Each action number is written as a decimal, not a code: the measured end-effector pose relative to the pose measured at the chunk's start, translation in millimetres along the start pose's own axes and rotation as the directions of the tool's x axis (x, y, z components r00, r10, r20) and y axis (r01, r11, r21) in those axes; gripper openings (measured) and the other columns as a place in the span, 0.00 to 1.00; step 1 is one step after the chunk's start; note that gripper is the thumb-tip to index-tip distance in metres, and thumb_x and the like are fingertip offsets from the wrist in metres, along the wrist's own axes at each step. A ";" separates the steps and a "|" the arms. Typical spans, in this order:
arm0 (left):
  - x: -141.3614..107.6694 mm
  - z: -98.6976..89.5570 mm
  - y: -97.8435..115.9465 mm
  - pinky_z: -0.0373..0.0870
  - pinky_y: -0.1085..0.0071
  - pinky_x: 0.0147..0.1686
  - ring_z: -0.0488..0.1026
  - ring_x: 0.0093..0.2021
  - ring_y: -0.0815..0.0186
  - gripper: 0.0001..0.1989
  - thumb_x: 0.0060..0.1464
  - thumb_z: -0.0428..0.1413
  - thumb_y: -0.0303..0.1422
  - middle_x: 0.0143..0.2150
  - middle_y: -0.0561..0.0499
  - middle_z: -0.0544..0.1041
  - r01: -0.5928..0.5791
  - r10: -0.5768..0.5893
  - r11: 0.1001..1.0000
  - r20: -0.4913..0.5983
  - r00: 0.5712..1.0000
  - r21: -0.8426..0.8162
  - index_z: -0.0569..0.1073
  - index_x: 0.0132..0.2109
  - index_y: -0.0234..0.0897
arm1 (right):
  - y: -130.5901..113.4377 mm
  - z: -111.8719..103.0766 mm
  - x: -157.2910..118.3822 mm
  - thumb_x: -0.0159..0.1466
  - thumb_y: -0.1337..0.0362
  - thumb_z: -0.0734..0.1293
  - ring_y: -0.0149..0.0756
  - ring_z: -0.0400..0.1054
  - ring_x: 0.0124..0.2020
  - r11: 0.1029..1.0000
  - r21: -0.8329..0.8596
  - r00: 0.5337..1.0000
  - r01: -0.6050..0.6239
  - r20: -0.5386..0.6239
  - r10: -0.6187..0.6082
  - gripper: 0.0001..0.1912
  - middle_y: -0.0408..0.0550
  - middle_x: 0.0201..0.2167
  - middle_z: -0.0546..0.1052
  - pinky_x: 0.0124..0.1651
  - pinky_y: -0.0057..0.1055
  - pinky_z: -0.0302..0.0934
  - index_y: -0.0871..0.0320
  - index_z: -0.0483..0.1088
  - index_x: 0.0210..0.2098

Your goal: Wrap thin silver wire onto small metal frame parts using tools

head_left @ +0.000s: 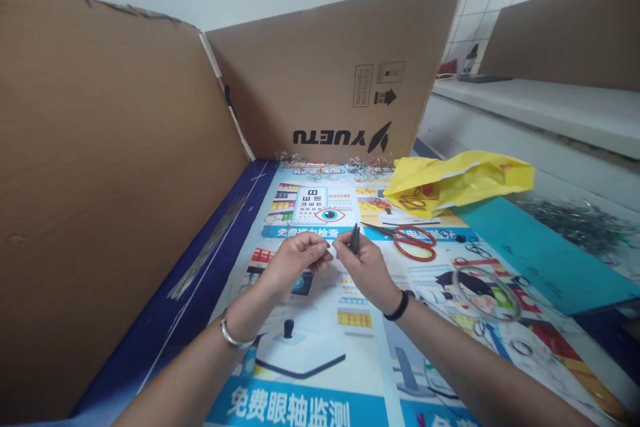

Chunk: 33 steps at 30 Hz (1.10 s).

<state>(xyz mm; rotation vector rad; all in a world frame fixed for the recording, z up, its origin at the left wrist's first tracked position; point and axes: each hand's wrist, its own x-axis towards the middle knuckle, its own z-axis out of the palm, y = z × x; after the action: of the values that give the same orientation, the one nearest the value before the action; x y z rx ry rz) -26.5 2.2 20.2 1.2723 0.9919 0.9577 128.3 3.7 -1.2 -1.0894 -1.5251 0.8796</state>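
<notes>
My left hand (300, 255) is closed in a pinch, thumb against fingers; whatever it holds is too small to make out. Close beside it, my right hand (369, 268) wraps around a pair of pliers (355, 240), whose dark, tapered jaws point up past the fingers. Both hands are over a printed eye-check poster (300, 367) that covers the table. Just beyond the right hand lie scissors (419, 243) with orange handles. A round coil of pale wire (487, 293) rests to the right, with several dark wire rings (473, 250) scattered around it.
Cardboard panels stand at the left (110, 167) and back (320, 80). Thin straight wires (207, 250) lie along the left edge. A yellow bag (465, 177) sits at the back right, near a teal board (545, 260) and a tangled silvery wire pile (580, 227).
</notes>
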 end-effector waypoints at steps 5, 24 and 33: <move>1.5 -0.2 -5.3 0.64 0.76 0.24 0.68 0.23 0.72 0.09 0.49 0.56 0.36 0.24 0.52 0.72 -0.051 0.070 0.983 -0.104 0.992 0.179 0.71 0.30 0.34 | 5.5 -2.6 4.3 0.57 0.61 0.62 0.30 0.62 0.27 0.999 -0.033 0.990 -0.037 0.135 0.041 0.07 0.41 0.25 0.69 0.31 0.27 0.57 0.58 0.65 0.29; -7.7 11.3 -0.7 0.65 0.76 0.24 0.69 0.22 0.72 0.07 0.51 0.53 0.34 0.24 0.53 0.73 -0.089 0.109 0.959 -0.061 0.992 0.271 0.69 0.29 0.35 | -3.4 -6.4 -2.0 0.60 0.63 0.61 0.32 0.63 0.29 0.947 -0.152 0.959 0.283 0.052 -0.278 0.07 0.44 0.25 0.70 0.34 0.30 0.59 0.56 0.66 0.26; -3.5 8.6 -2.9 0.66 0.75 0.27 0.72 0.27 0.71 0.06 0.52 0.53 0.32 0.28 0.51 0.75 -0.096 0.119 0.960 -0.070 0.990 0.263 0.72 0.33 0.34 | 2.8 -4.7 3.9 0.58 0.58 0.63 0.31 0.63 0.27 0.997 -0.068 0.999 0.021 -0.037 -0.023 0.09 0.42 0.24 0.70 0.33 0.28 0.59 0.58 0.67 0.28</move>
<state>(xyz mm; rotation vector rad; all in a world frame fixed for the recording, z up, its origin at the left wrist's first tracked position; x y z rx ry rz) -19.4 -3.9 17.8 1.5268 1.1528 0.9956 133.2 8.3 -1.5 -1.1303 -1.5423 0.7928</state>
